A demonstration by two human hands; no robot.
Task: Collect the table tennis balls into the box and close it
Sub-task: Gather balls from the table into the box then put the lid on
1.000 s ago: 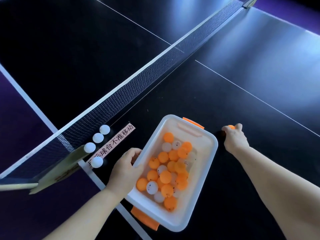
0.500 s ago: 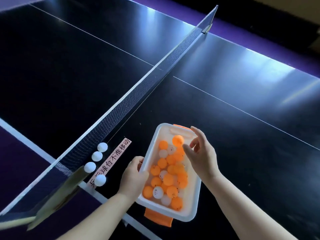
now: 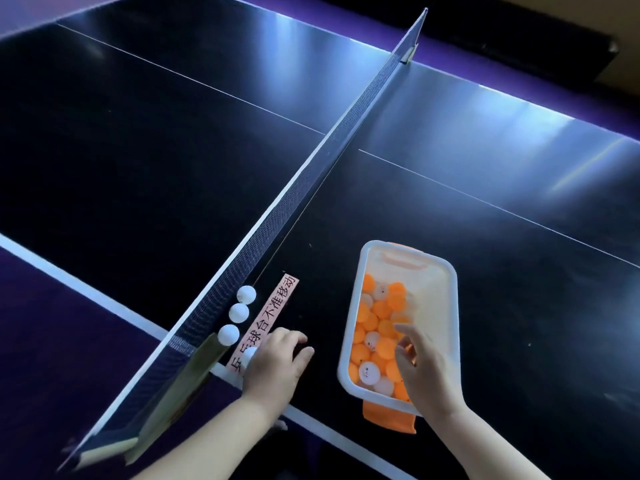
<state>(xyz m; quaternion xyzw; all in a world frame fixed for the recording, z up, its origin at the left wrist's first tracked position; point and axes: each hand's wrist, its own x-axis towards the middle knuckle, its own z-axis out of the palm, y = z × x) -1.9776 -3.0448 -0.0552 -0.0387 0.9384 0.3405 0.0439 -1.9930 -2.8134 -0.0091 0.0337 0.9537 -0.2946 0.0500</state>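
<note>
**Loose balls by the net, box open on the surface**

Four white balls [image 3: 239, 312] sit in a row against the net [image 3: 311, 174], beside the pink label [image 3: 277, 306]. Your left hand [image 3: 273, 368] is palm down over the nearest ball [image 3: 250, 356], which peeks out on the thumb side. The fingers [image 3: 294, 341] are bent down towards the surface [image 3: 485, 237], and I cannot tell if they actually grip the ball. Your right hand [image 3: 422, 365] hovers over the near right part of the box [image 3: 346, 341], fingers [image 3: 405, 332] loose and apart, holding nothing.

Handling, as a judgement: the balls are very light, hard, smooth and quick to roll. Pinch each across its middle, or cup it against the net so it can't run off. The box looks like thin stiff plastic, light even when loaded. Hold it by a long rim or an end so the orange and white balls inside [image 3: 381, 327] don't shift.

The box is open side up. Its long axis runs from the near edge away from you, roughly along the net, with an orange latch [image 3: 389, 419] at each short end. No lid is in view.
</note>
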